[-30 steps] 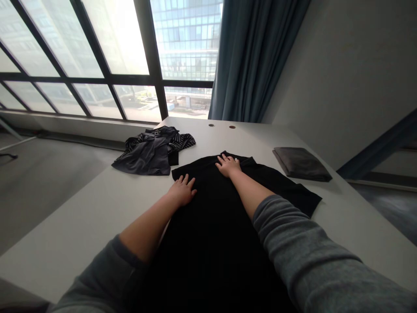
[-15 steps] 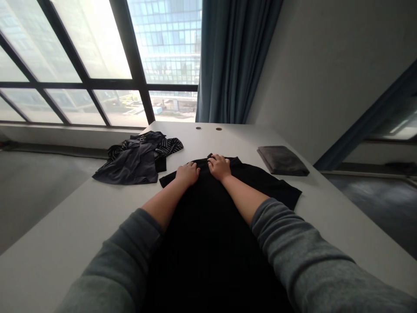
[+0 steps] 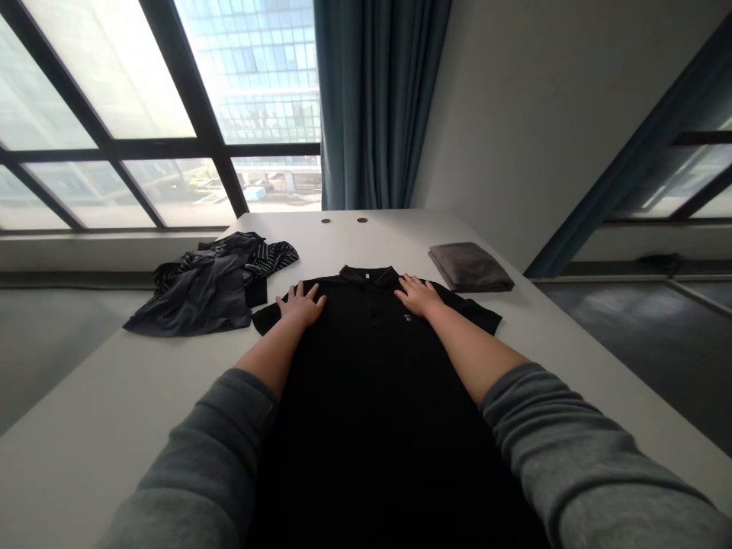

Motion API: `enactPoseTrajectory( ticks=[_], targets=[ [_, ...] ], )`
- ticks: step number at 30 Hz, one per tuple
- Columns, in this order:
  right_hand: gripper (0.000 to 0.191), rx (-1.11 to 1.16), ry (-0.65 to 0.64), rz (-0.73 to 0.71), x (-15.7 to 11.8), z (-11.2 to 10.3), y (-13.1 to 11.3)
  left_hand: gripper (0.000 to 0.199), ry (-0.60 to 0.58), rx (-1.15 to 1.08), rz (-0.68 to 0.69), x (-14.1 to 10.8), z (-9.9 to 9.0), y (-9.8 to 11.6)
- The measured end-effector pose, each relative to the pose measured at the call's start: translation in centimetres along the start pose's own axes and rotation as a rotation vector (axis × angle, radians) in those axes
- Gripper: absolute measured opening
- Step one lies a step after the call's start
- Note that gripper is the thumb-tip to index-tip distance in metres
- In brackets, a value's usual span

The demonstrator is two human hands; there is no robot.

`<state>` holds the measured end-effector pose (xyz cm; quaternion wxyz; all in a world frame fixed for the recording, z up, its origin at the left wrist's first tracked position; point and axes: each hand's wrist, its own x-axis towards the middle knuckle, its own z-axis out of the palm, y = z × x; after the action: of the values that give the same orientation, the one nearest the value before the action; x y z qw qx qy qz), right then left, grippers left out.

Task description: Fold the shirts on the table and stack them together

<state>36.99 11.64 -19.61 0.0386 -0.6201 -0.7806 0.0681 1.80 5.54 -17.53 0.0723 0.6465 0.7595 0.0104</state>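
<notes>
A black polo shirt [image 3: 377, 404] lies front side up on the white table [image 3: 577, 381], its collar at the far end and a small light logo on the right chest. My left hand [image 3: 301, 303] rests flat on the shirt's left shoulder with its fingers spread. On the right shoulder, just above the logo, lies my right hand [image 3: 419, 296], fingers stretched out. Neither hand grips the cloth. The shirt's lower end runs out of view at the bottom of the picture.
A loose pile of dark and striped clothes [image 3: 211, 293] lies at the left edge of the table. Back right is a folded grey-brown cloth [image 3: 472, 267]. Beyond the table hang blue curtains [image 3: 377, 107] beside a window.
Both hands have moved apart from near the collar to the shoulders, and their fingers have spread. The collar now shows open and flat. The view has turned slightly right.
</notes>
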Motion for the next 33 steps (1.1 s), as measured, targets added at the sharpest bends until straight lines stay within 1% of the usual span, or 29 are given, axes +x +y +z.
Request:
enactPoseTrajectory(
  ticks=[2,4,5,7,9,11,13,15,16,18,20,22,23,25,27,28,30,33],
  targets=[
    [0.067,0.024,0.026,-0.017,0.2,-0.3,-0.5,0.079,-0.001,0.008,0.011,0.2,0.0,-0.3],
    [0.065,0.039,0.078,-0.041,-0.2,-1.1,-0.6,0.078,-0.008,0.017,0.049,0.3,-0.3,-1.1],
    [0.063,0.041,0.111,-0.052,-0.9,-1.6,-0.4,0.076,-0.001,0.022,0.074,0.2,-0.5,-1.9],
    [0.06,0.036,0.175,-0.071,-3.1,-2.6,0.5,0.071,0.051,0.037,0.123,-0.6,-0.7,-4.3],
    [0.06,0.032,0.223,-0.086,-6.4,-2.9,2.3,0.068,0.138,0.053,0.177,-2.2,-0.4,-7.6],
    [0.061,0.016,0.255,-0.078,-10.1,-2.3,5.0,0.066,0.182,0.064,0.251,-4.3,0.3,-11.2],
    [0.062,-0.008,0.226,0.013,-13.3,-1.2,7.9,0.064,0.185,0.068,0.273,-6.3,1.2,-14.0],
    [0.063,-0.013,0.176,0.116,-15.3,-0.1,10.2,0.063,0.194,0.063,0.229,-7.7,1.9,-15.5],
    [0.063,-0.01,0.159,0.161,-15.8,0.2,11.1,0.063,0.202,0.06,0.193,-8.2,2.1,-15.7],
    [0.064,-0.001,0.145,0.224,-16.1,0.5,11.9,0.064,0.213,0.057,0.111,-8.7,2.0,-15.5],
    [0.064,0.003,0.141,0.265,-15.8,0.3,12.0,0.063,0.218,0.052,0.054,-9.1,1.5,-14.6],
    [0.067,-0.008,0.15,0.295,-15.5,0.1,11.8,0.062,0.253,0.039,-0.005,-9.6,0.8,-13.6],
    [0.07,-0.017,0.164,0.319,-15.5,0.1,11.8,0.062,0.282,0.03,-0.054,-9.8,0.5,-13.1],
    [0.079,-0.029,0.213,0.39,-15.5,0.0,11.8,0.066,0.331,0.004,-0.2,-10.3,-0.2,-12.3],
    [0.086,-0.03,0.241,0.465,-15.6,0.1,12.1,0.073,0.331,-0.041,-0.342,-10.4,-0.8,-11.7],
    [0.087,-0.028,0.239,0.487,-15.7,0.1,12.2,0.074,0.314,-0.073,-0.387,-10.3,-1.0,-11.4],
    [0.086,-0.025,0.215,0.489,-15.7,0.0,12.5,0.067,0.278,-0.145,-0.418,-9.9,-1.2,-11.1],
    [0.083,-0.021,0.2,0.465,-15.6,-0.1,12.7,0.047,0.256,-0.215,-0.394,-8.9,-1.4,-11.0]
  ],
)
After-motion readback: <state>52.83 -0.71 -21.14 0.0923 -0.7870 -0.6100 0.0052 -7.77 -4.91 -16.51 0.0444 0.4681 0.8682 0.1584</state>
